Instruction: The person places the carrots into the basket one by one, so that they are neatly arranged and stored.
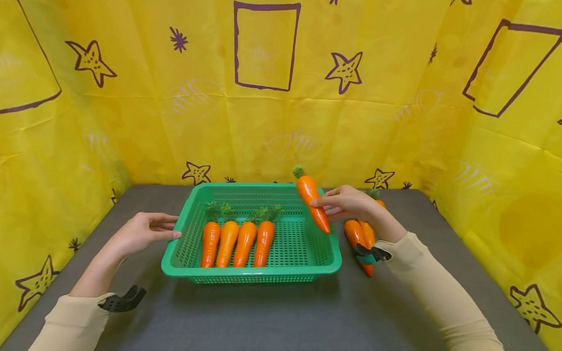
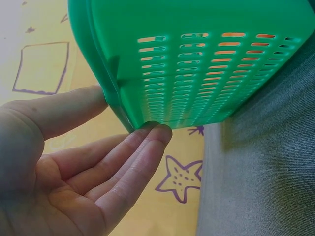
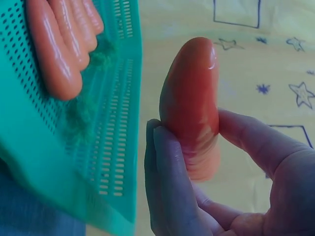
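Observation:
A green plastic basket [image 1: 250, 272] holds several orange toy carrots [image 1: 228, 242] side by side in its left half, green tops toward the back. My left hand [image 1: 142, 234] is at the basket's left side; in the left wrist view its thumb and nearly straight fingers [image 2: 133, 167] touch the rim and outer wall. My right hand [image 1: 350, 202] pinches another carrot [image 1: 312, 202] between thumb and fingers, over the basket's right back corner. That carrot tilts with its leafy top up to the left. In the right wrist view the carrot [image 3: 192, 98] points its tip upward.
More carrots [image 1: 355, 232] lie on the dark grey table [image 1: 270, 327] right of the basket, partly hidden under my right wrist. Yellow cloth [image 1: 259, 136] with drawn starfish and frames walls the table at the back and both sides.

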Demonstrator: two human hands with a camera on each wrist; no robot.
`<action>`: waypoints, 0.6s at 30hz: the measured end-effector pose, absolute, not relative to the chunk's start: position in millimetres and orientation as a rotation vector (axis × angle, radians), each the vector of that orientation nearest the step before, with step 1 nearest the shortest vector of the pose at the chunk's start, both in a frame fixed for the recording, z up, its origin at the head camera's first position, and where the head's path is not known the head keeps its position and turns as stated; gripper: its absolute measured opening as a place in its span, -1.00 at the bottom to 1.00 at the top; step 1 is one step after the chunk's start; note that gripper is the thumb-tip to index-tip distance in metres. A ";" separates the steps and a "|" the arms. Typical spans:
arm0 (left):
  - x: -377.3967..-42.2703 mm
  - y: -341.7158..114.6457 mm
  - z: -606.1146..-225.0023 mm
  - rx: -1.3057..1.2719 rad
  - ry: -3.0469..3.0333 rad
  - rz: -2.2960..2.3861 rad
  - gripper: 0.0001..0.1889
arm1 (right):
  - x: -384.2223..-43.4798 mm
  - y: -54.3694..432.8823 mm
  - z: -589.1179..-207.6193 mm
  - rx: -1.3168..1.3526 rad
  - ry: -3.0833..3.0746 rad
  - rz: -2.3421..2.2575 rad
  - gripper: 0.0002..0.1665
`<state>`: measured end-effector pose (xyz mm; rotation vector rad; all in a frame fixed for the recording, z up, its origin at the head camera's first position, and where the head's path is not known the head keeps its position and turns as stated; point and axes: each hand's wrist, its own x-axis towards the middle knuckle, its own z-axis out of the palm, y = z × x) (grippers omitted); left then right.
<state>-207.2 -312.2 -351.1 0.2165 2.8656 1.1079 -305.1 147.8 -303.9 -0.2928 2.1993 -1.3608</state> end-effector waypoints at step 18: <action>-207.6 -310.6 -349.6 0.207 2.870 1.090 -0.33 | -310.8 103.3 -312.0 -0.314 2.033 -1.327 -0.44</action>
